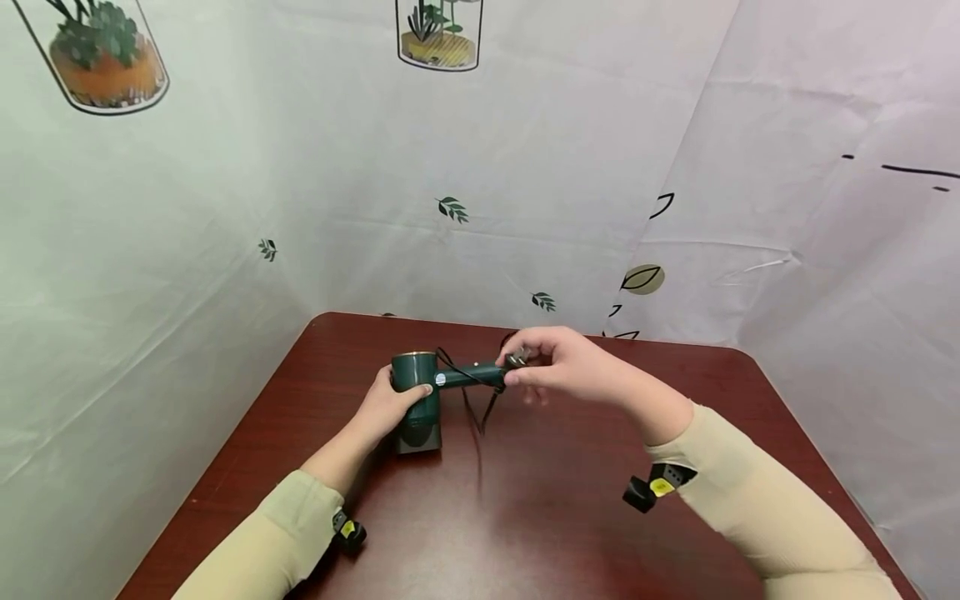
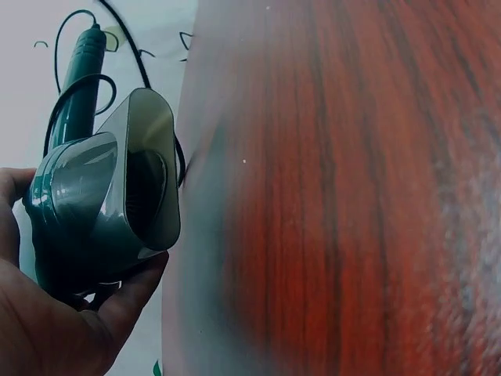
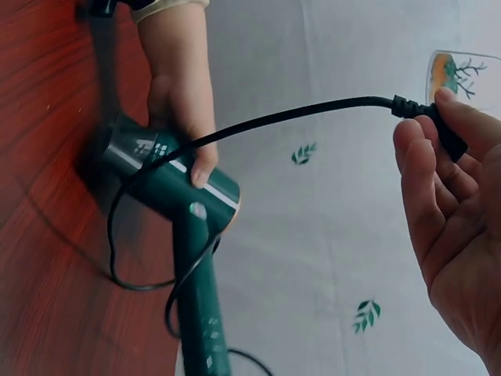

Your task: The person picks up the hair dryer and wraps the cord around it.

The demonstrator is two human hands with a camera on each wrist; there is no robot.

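Note:
A dark green hair dryer (image 1: 414,375) is held over the table by my left hand (image 1: 384,407), which grips its barrel with the thumb across the near side. The flattened nozzle (image 2: 149,121) faces the tabletop side in the left wrist view. The dryer's handle (image 1: 468,375) points right, with loops of black cord (image 3: 274,119) around it. Between thumb and fingertips, my right hand (image 1: 562,362) pinches the plug (image 3: 448,137) at the cord's end. In the right wrist view this plug is well apart from the dryer, and the cord arcs between them.
The reddish-brown wooden table (image 1: 555,500) stretches toward me. Behind it and at both sides hangs a pale sheet (image 1: 525,167) printed with leaves and potted plants. Each sleeve carries a small black wrist camera (image 1: 652,487).

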